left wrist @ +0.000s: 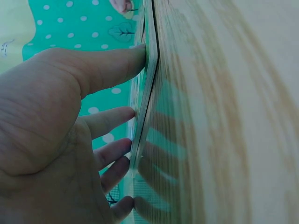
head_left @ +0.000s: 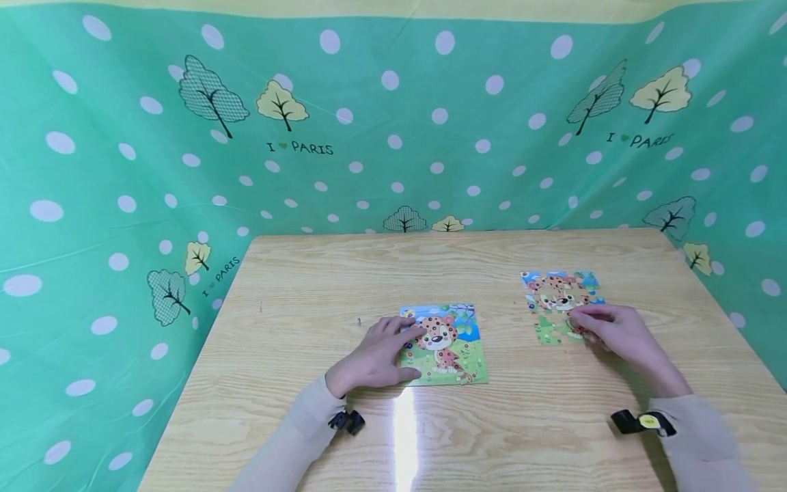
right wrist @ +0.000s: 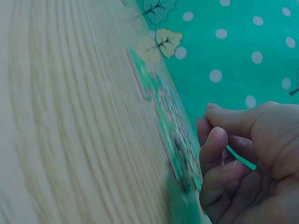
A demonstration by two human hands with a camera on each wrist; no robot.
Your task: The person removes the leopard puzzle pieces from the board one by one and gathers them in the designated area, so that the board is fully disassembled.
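A square leopard puzzle picture (head_left: 445,342) lies on the table in the middle of the head view. My left hand (head_left: 384,352) rests on its left side with fingers spread; in the left wrist view the thumb (left wrist: 112,65) touches the edge of the thin board (left wrist: 150,60). Farther right lies a second leopard picture of puzzle pieces (head_left: 556,297) with gaps between them. My right hand (head_left: 615,331) is over its lower right corner, thumb and forefinger tips together, other fingers curled. I cannot tell whether a piece is between those fingertips.
The light wooden table (head_left: 295,410) has a bright reflection near its front. A green dotted cloth (head_left: 369,171) hangs behind it and along both sides. Each wrist wears a black strap (head_left: 642,422).
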